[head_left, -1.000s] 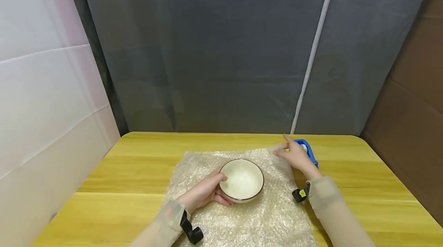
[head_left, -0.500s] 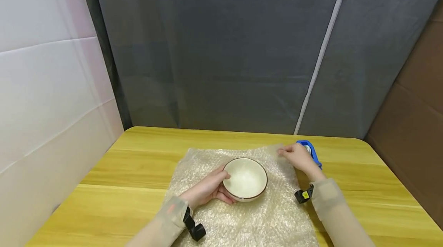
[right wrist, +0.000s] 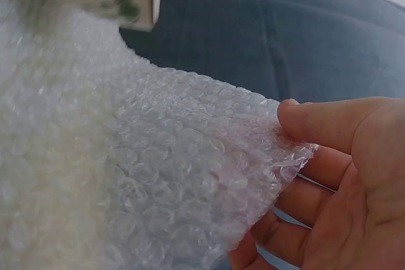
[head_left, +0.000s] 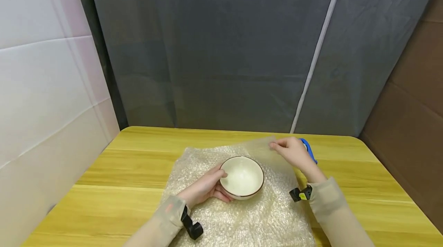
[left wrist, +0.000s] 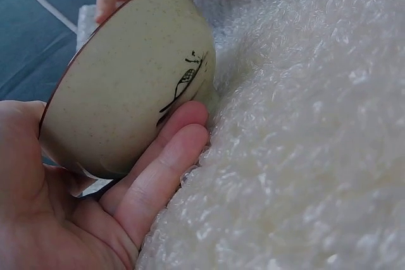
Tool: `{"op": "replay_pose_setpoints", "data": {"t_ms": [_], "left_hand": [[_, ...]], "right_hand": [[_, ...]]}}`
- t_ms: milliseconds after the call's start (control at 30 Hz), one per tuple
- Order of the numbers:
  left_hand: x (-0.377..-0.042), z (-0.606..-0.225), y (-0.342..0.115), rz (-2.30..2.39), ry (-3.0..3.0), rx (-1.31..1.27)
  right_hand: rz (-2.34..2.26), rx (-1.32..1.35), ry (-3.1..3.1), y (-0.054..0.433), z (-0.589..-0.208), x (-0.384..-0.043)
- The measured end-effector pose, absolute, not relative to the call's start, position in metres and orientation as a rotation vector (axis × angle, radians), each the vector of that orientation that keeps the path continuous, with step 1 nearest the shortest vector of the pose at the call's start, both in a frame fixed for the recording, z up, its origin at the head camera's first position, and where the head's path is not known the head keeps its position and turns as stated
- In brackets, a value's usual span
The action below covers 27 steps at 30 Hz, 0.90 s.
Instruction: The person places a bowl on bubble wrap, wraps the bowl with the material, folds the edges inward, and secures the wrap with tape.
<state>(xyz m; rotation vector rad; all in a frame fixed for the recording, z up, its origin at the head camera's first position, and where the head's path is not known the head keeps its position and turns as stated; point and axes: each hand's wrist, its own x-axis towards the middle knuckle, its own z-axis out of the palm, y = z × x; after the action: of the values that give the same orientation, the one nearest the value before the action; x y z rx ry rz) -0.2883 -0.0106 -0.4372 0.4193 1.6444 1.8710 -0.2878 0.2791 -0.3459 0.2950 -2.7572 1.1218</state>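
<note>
A cream bowl (head_left: 243, 176) with a brown rim stands on a sheet of bubble wrap (head_left: 252, 220). My left hand (head_left: 205, 188) grips its left side, thumb over the rim and fingers against the outer wall. In the left wrist view the bowl (left wrist: 136, 71) shows a dark painted motif beside my fingertips (left wrist: 188, 137). My right hand (head_left: 294, 154) pinches the far right corner of the wrap, which is lifted off the table. The right wrist view shows that wrap corner (right wrist: 196, 137) between the thumb (right wrist: 316, 121) and fingers of my right hand (right wrist: 342, 175).
A blue object (head_left: 309, 150), probably a tape dispenser, lies behind my right hand, mostly covered by it. The yellow wooden table (head_left: 138, 170) ends at a grey curtain (head_left: 221, 66). White cloth (head_left: 52, 85) hangs at left, a brown panel (head_left: 412, 97) at right.
My right hand has closed its fingers on the wrap's far right corner and drawn it up and slightly left. My left hand keeps its grip on the bowl. The head view shifted slightly.
</note>
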Motion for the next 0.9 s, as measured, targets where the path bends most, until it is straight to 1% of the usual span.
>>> {"op": "replay_pose_setpoints", "data": {"t_ms": [333,567,733,900], "left_hand": [[-0.286,-0.437,-0.012,1.878,1.645,0.416],[-0.287,-0.436,-0.013,1.872,1.642,0.43],[-0.288,-0.437,-0.013,1.871,1.644,0.434],[-0.287,-0.437,-0.013,1.862,1.645,0.435]], "right_hand": [[1.085,0.41,-2.748,0.263,-0.332,-0.27],[1.09,0.586,-2.751,0.249,-0.325,-0.258],[1.031,0.72,-2.759,0.239,-0.326,-0.253],[0.997,0.791,-2.763,0.229,-0.333,-0.25]]}}
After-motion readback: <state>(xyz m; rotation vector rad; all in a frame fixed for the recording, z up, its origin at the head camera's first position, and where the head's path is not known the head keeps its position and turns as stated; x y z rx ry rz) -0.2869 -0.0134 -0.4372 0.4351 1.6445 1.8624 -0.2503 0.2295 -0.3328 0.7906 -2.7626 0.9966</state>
